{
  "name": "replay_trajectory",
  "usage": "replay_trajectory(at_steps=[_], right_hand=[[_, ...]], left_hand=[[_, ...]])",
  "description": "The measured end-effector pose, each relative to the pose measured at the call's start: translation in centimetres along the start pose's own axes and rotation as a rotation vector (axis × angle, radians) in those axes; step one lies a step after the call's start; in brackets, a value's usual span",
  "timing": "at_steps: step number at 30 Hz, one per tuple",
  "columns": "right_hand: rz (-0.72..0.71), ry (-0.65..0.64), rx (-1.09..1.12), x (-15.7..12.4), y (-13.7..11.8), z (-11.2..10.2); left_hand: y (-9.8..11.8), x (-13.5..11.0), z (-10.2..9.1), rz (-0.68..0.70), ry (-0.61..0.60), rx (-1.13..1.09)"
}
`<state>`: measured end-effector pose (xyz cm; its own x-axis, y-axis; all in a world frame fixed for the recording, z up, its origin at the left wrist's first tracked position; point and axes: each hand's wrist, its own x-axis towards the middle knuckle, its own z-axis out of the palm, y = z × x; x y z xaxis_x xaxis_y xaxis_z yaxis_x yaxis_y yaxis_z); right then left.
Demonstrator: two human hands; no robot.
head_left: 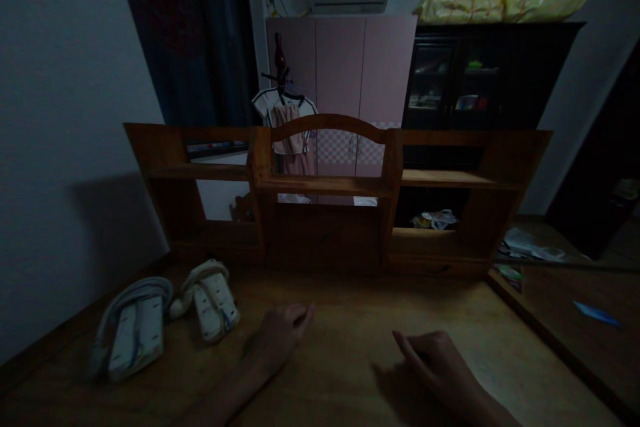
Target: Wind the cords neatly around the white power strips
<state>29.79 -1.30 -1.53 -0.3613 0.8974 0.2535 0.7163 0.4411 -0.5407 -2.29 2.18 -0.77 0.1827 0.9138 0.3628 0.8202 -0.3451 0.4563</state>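
Note:
My left hand (281, 337) rests on the wooden desktop (345, 360), fingers curled in and thumb lying along them; nothing shows in it. To its left lies a white power strip (216, 307) with its cord coiled over the top. Farther left is a larger white power strip (137, 333), its grey-white cord looped around it. My right hand (434, 357) is at the desk's right part, also loosely curled with the thumb pointing inward, and no object is visible in it. A gap of bare wood separates the two hands.
A wooden shelf unit (325, 185) stands along the desk's back edge. A wall (65, 113) borders the left side. Beyond are a pink wardrobe (340, 67), hanging clothes (287, 120) and a dark cabinet (520, 73). Right of the desk lies a blue item (596, 313) on a lower brown surface.

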Motion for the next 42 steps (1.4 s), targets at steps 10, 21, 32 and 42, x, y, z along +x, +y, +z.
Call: replay_trajectory(at_steps=[10, 21, 32, 42], right_hand=[[0.004, -0.050, 0.012, -0.1, -0.3, 0.0], [0.038, -0.021, -0.052, -0.2, -0.2, -0.4], [0.063, 0.064, -0.028, -0.2, -0.4, -0.6], [-0.118, 0.187, -0.033, 0.3, -1.6, -2.3]], left_hand=[[-3.1, 1.1, -0.7, -0.250, 0.485, 0.098], [-3.8, 1.1, 0.1, -0.346, 0.455, 0.001], [-4.9, 1.3, 0.0, -0.381, 0.478, -0.076], [-3.9, 1.2, -0.1, -0.269, 0.445, -0.179]])
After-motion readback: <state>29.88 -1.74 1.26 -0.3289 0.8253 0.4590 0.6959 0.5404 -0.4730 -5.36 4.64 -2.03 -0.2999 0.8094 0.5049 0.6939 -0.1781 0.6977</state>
